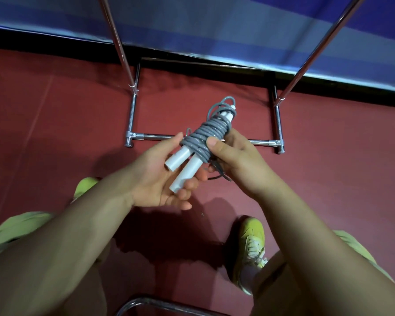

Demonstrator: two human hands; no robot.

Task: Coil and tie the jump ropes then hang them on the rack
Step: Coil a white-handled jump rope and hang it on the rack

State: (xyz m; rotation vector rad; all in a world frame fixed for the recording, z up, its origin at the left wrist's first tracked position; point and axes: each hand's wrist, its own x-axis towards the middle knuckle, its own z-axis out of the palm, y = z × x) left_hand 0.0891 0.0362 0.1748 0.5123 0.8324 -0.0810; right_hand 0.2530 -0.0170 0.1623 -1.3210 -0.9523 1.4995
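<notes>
- While the person looks down, the red floor (55,124) fills most of the view, with a blue wall (214,23) along the top.
- A shiny metal rack (131,115) stands on the floor. Two long poles lean up and out of the top of the view, and its low bars make a box shape on the ground.
- Two bare arms reach forward from the bottom, and light green shorts (18,226) show at both sides.
- One yellow-green shoe (251,242) rests on the floor near the right arm. A bit of the other shoe peeks out behind the left arm.
- The left hand (160,176) is palm up with fingers mostly straight, and the white handles lie across its fingers.
- The right hand (233,160) grips the bundle, with its thumb pressed on the grey coils.
- The jump rope (208,133) is up in the air between both hands, in front of the rack's low front bar. Its grey cord is wound many times around two white handles (183,165) that lie side by side.
- A short loose end of cord (221,174) hangs under the right hand.
- A curved metal tube (146,303) shows at the very bottom.
</notes>
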